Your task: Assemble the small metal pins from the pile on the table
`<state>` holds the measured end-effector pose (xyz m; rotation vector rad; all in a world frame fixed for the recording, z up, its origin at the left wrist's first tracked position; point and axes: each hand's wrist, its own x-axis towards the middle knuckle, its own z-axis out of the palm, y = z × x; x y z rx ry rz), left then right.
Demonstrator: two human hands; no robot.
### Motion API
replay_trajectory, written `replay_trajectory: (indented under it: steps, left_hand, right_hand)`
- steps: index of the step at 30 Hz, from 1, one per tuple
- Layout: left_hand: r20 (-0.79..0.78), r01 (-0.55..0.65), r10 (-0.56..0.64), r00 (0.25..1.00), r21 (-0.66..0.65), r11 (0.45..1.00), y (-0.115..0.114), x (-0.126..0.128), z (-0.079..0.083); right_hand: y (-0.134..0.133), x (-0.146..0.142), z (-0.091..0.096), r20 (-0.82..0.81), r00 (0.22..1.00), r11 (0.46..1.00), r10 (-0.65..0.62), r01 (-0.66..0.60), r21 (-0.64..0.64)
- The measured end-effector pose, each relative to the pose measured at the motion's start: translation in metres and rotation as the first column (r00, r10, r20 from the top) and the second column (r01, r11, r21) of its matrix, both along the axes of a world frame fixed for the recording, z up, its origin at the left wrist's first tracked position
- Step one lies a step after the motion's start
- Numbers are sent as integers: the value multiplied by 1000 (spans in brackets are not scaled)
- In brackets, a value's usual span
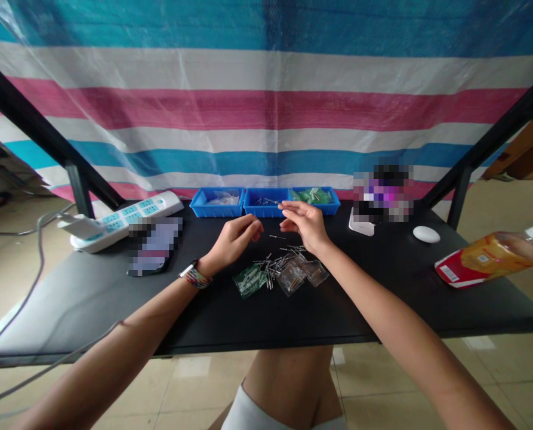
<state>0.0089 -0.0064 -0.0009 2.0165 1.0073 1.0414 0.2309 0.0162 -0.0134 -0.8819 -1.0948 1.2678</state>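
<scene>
My right hand [305, 226] pinches a thin metal pop rivet [271, 201] between thumb and fingertips, held at the front of the middle blue bin [266, 211]. To its left, my left hand [236, 237] is curled with the fingers pressed together; what they hold, if anything, is hidden. A single rivet [277, 237] lies on the black table between the hands. Just below is a loose pile of rivets [273, 269]. Beside the pile are a green-printed plastic packet [250, 280] and clear packets [292, 276] with small metal pieces inside.
The left blue bin [216, 211] holds clear packets, the right one [329, 209] green packets. A power strip [125, 218] and a blurred object [156, 246] are on the left. A white oval object [426, 235] and a drink bottle lying down [485, 260] are on the right.
</scene>
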Motion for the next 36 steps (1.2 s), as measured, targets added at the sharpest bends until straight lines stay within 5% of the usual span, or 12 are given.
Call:
replay_trajectory:
  steps: [7,11,15,19,23,32,36]
  left_hand:
    - [-10,-4,4,1000,-3,1000,5,-3,-5]
    - [-23,0,0,1000,1,1000,5,-1,-6]
    - [-44,13,-12,999,19,1000,6,-1,-7]
    - [-74,11,-9,997,35,999,7,-2,-9]
    - [-94,11,-8,996,34,999,6,-1,-8]
    - [-66,8,-5,998,54,999,3,4,-6]
    - [-86,40,-35,996,58,997,2,4,-5]
  right_hand:
    - [2,19,-8,349,928,981,-131,70,183]
    - [-7,19,-10,680,710,925,-183,-111,364]
    - [-10,7,-11,858,451,875,-245,-279,396]
    - [-9,1,-12,904,359,865,-234,-347,362]
    - [-9,5,-12,881,424,868,-211,-333,369]
    - [-3,6,-15,577,815,927,-48,-180,330]
    - [-2,4,-17,503,862,940,59,-218,263]
